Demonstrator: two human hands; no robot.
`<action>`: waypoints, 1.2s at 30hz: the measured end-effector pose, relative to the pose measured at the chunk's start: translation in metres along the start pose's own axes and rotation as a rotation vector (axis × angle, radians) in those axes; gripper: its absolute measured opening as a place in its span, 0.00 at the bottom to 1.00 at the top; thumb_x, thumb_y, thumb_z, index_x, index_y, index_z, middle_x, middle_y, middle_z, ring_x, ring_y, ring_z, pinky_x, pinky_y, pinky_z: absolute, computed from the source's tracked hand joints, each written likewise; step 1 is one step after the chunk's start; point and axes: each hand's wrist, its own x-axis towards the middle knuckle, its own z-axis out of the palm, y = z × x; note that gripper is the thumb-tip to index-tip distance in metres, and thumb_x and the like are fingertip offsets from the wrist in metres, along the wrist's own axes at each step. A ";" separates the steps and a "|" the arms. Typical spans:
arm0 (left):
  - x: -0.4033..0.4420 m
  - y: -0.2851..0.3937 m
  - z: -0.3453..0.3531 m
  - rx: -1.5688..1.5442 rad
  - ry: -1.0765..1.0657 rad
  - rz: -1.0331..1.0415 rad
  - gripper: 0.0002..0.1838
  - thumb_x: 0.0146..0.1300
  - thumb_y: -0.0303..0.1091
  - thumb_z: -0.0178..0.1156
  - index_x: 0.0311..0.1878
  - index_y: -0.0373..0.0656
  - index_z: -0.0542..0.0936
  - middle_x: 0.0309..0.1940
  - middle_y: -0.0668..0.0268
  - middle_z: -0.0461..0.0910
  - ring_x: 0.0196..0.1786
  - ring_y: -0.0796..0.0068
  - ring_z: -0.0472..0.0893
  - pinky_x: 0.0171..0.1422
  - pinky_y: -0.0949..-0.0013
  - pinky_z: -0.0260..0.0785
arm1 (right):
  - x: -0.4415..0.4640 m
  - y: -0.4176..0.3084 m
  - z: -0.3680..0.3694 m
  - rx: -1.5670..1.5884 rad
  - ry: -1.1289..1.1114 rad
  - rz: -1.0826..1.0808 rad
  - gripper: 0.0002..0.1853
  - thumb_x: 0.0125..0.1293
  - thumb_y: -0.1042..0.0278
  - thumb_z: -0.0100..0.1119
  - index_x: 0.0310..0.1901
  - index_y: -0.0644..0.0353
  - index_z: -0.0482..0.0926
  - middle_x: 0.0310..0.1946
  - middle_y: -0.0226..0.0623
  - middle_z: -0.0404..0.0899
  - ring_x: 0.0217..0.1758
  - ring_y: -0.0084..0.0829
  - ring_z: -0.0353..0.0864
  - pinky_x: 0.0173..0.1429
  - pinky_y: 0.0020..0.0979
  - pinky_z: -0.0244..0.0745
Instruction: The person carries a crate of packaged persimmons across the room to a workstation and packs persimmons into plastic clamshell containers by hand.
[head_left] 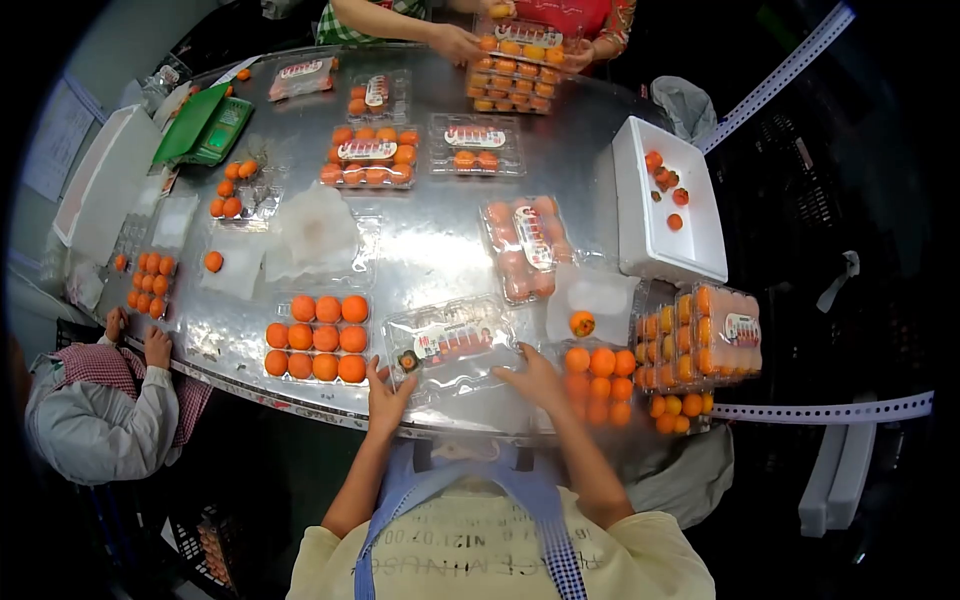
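Observation:
A clear plastic box [455,345] with a white and red label lies on the metal table between my hands. At its left end is my left hand [388,398], fingers spread, beside a small dark green and orange fruit [407,361]. My right hand [535,378] has its fingers apart at the box's right end. Left of the box, a tray of orange persimmons [316,338] stands in rows. Another persimmon tray [598,385] is partly behind my right forearm. One persimmon [582,323] rests on a white sheet [590,297] just above that tray.
Stacked filled boxes [700,338] stand at the right, below a white foam box [712,235] holding several fruits. More labelled boxes [372,158] and a green scale [222,128] lie farther back. A co-worker [110,410] is at the left; other people's hands [455,43] hold stacked boxes across the table.

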 end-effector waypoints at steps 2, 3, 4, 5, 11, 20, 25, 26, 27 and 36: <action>-0.003 0.009 0.003 0.031 -0.094 0.105 0.52 0.45 0.34 0.70 0.67 0.40 0.44 0.62 0.42 0.50 0.62 0.53 0.61 0.64 0.59 0.58 | -0.007 -0.007 -0.009 0.125 -0.059 0.094 0.39 0.47 0.47 0.65 0.52 0.74 0.68 0.45 0.57 0.75 0.50 0.46 0.75 0.54 0.36 0.69; -0.007 0.013 0.003 0.049 -0.142 0.148 0.54 0.43 0.36 0.71 0.68 0.41 0.44 0.63 0.42 0.48 0.63 0.52 0.60 0.64 0.58 0.57 | -0.008 0.002 -0.006 0.156 -0.065 0.107 0.39 0.48 0.46 0.65 0.52 0.75 0.69 0.46 0.57 0.75 0.50 0.45 0.75 0.54 0.35 0.69; -0.012 0.018 0.000 0.253 -0.193 0.257 0.56 0.41 0.38 0.72 0.68 0.42 0.43 0.64 0.42 0.45 0.64 0.50 0.58 0.65 0.57 0.55 | -0.006 0.016 -0.001 0.188 -0.070 0.121 0.39 0.48 0.46 0.65 0.51 0.75 0.70 0.46 0.56 0.75 0.51 0.43 0.75 0.54 0.34 0.69; -0.015 0.024 -0.004 0.456 -0.244 0.369 0.59 0.39 0.40 0.73 0.68 0.44 0.43 0.65 0.42 0.42 0.66 0.49 0.55 0.66 0.56 0.53 | -0.005 0.026 0.002 0.219 -0.073 0.132 0.38 0.48 0.46 0.65 0.51 0.75 0.71 0.47 0.56 0.75 0.51 0.42 0.75 0.54 0.33 0.69; -0.030 0.072 -0.016 0.663 -0.475 0.367 0.57 0.31 0.43 0.76 0.67 0.56 0.54 0.68 0.44 0.33 0.70 0.45 0.42 0.70 0.52 0.45 | -0.012 0.030 -0.009 0.421 -0.111 0.279 0.38 0.49 0.48 0.66 0.51 0.76 0.71 0.46 0.54 0.75 0.49 0.35 0.75 0.52 0.28 0.69; -0.027 0.081 -0.016 0.873 -0.624 0.560 0.48 0.32 0.42 0.75 0.63 0.56 0.65 0.68 0.48 0.41 0.69 0.46 0.46 0.69 0.53 0.48 | -0.023 -0.008 -0.030 0.522 -0.188 0.334 0.20 0.57 0.58 0.61 0.42 0.68 0.78 0.31 0.30 0.78 0.32 0.20 0.73 0.39 0.21 0.67; -0.030 0.056 -0.020 0.978 -0.590 0.588 0.47 0.30 0.41 0.75 0.61 0.53 0.66 0.66 0.51 0.49 0.68 0.49 0.51 0.69 0.56 0.50 | -0.015 0.011 -0.017 0.514 -0.080 0.277 0.22 0.55 0.53 0.62 0.35 0.69 0.80 0.26 0.30 0.77 0.29 0.20 0.72 0.34 0.23 0.67; -0.029 0.049 -0.018 0.994 -0.589 0.611 0.47 0.31 0.40 0.75 0.61 0.52 0.66 0.66 0.53 0.51 0.68 0.50 0.53 0.69 0.56 0.50 | -0.015 0.022 -0.011 0.515 -0.013 0.253 0.23 0.53 0.51 0.63 0.33 0.70 0.80 0.25 0.32 0.78 0.27 0.20 0.72 0.32 0.23 0.68; -0.034 0.052 -0.016 0.949 -0.565 0.645 0.43 0.35 0.33 0.72 0.60 0.48 0.67 0.64 0.55 0.58 0.66 0.52 0.57 0.68 0.58 0.51 | -0.015 0.025 -0.009 0.487 0.023 0.230 0.24 0.53 0.49 0.62 0.32 0.70 0.80 0.24 0.32 0.77 0.27 0.20 0.71 0.31 0.24 0.67; -0.037 0.061 -0.010 0.974 -0.383 0.948 0.27 0.49 0.30 0.59 0.56 0.39 0.71 0.55 0.57 0.71 0.57 0.54 0.68 0.61 0.60 0.61 | -0.007 0.028 -0.016 0.372 -0.040 0.220 0.26 0.55 0.44 0.58 0.25 0.67 0.78 0.19 0.34 0.74 0.25 0.22 0.70 0.31 0.27 0.65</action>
